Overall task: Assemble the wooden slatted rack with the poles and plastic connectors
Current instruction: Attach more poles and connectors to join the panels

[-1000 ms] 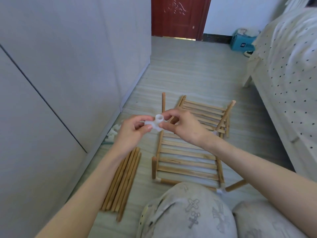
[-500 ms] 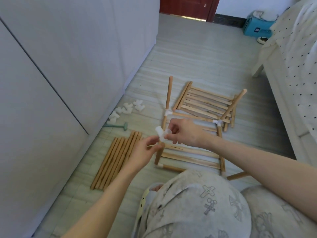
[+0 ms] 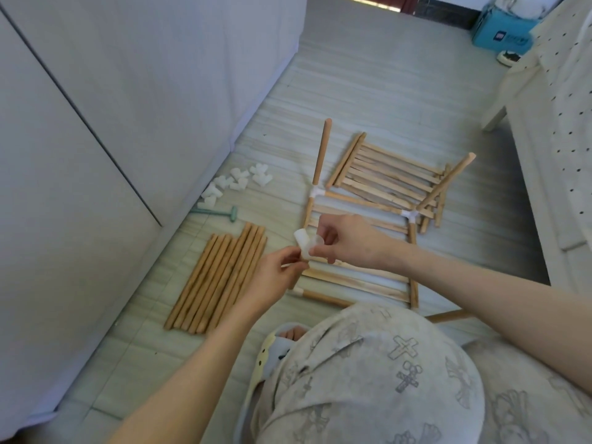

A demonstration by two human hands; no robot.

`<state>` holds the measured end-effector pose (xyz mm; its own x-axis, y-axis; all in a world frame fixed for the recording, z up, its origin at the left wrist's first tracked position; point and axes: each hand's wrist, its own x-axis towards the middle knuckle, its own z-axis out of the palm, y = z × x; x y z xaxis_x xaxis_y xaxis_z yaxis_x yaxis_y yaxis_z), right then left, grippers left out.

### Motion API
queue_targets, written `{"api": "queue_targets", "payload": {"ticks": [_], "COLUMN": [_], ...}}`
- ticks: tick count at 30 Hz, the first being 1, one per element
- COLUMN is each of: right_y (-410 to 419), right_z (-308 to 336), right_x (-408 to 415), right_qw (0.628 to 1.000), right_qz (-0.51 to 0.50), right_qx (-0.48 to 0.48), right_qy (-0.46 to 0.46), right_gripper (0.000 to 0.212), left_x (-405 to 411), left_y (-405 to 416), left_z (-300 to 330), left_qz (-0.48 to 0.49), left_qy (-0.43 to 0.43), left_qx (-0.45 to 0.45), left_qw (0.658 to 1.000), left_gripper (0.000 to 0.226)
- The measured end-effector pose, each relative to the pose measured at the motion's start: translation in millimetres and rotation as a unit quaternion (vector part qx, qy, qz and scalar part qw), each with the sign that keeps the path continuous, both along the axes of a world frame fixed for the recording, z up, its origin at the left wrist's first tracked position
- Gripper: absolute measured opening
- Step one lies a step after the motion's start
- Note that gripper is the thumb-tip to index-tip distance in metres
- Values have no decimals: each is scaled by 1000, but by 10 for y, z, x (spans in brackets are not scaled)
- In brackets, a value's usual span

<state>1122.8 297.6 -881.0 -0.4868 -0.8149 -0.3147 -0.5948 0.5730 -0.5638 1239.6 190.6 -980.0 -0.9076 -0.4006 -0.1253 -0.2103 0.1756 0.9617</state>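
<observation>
A white plastic connector point(image 3: 303, 244) is held between both hands above the floor. My left hand point(image 3: 272, 277) pinches its lower end and my right hand point(image 3: 349, 240) pinches its right side. Below them lies a wooden slatted panel point(image 3: 358, 277) with white connectors at its corners and a pole point(image 3: 322, 152) pointing away from its far left corner. A second slatted panel point(image 3: 384, 174) lies beyond it. Several loose poles point(image 3: 221, 277) lie side by side on the left. A heap of spare white connectors point(image 3: 235, 182) sits near the wall.
A small green mallet point(image 3: 221, 213) lies by the wall between the connectors and the poles. White cabinet doors point(image 3: 128, 107) run along the left, a bed point(image 3: 563, 123) along the right. A blue box point(image 3: 503, 30) stands far back. My knees point(image 3: 384, 379) fill the foreground.
The camera has tilted down, so more of the floor parts show. Both hands with the connector have moved lower, over the near slatted panel.
</observation>
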Motion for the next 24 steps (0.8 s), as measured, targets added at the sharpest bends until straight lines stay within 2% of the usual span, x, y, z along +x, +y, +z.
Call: {"api": "queue_targets", "payload": {"ticks": [6,10,13,18,24], "right_y": [-50,-48,-50,-90,-124], "right_z": [22,47,55,49,-35], "right_x": [65,76,84,70,101], "right_qw": [984,970,956,951,967], "right_qz": [113,170,219,223,168], "right_qx": [64,67,62,80,69], "right_qy": [126,160,183,200,177], "right_gripper": [27,30,22,22,18], "left_x": [22,25,24,16,40], "left_y": [23,40,40,54,61], "left_z": [-24,-49,-37,-29,10], "left_qz": [20,28,30,43,53], "left_qy": [0,-1,-5,-4,-3], "left_qx": [-1,7,8,10,18], "left_qw": [1000,1000,1000,999,998], "left_gripper": [15,17,21,21,22]}}
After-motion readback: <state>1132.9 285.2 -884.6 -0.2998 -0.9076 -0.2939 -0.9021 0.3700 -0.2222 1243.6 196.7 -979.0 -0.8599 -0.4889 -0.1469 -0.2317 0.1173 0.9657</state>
